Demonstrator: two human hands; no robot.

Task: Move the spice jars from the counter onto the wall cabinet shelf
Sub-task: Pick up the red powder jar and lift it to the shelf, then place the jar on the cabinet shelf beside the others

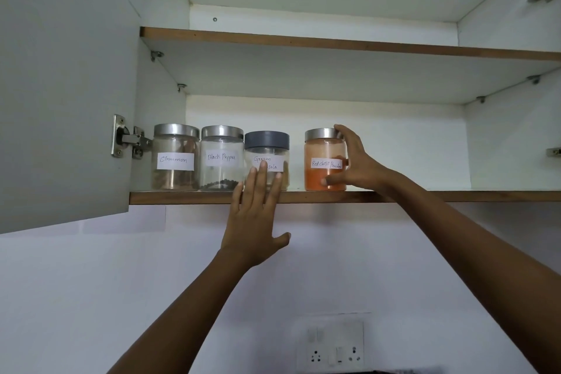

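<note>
The head view looks up into an open wall cabinet. Four jars stand in a row near the front edge of the lower shelf [425, 196]. From the left: the cinnamon jar [175, 158] with a silver lid, the black pepper jar [222, 158] just beside it, the two touching or nearly so, then the garam masala jar [267, 161] with a grey lid, close against the pepper jar. A clear gap separates it from the red chilli powder jar [325, 160], which stands upright on the shelf.

The right hand [356, 162] wraps the chilli jar from its right side: the fingers [340, 130] curl over the silver lid's rim, the thumb presses the lower front of the glass, so the jar is gripped between them. The left hand [253, 215] is raised flat, its fingers straight and slightly spread, fingertips resting on the front of the garam masala jar over its label, thumb held out below the shelf edge.

To the right of the chilli jar the shelf is bare all the way to the cabinet's side wall, leaving broad room. The upper shelf [349, 44] is bare too, with tall headroom above the lids. The open door [66, 85] hangs at the left on its hinge [127, 140], just beside the cinnamon jar. Below, on the wall, sits a socket plate [332, 346].
</note>
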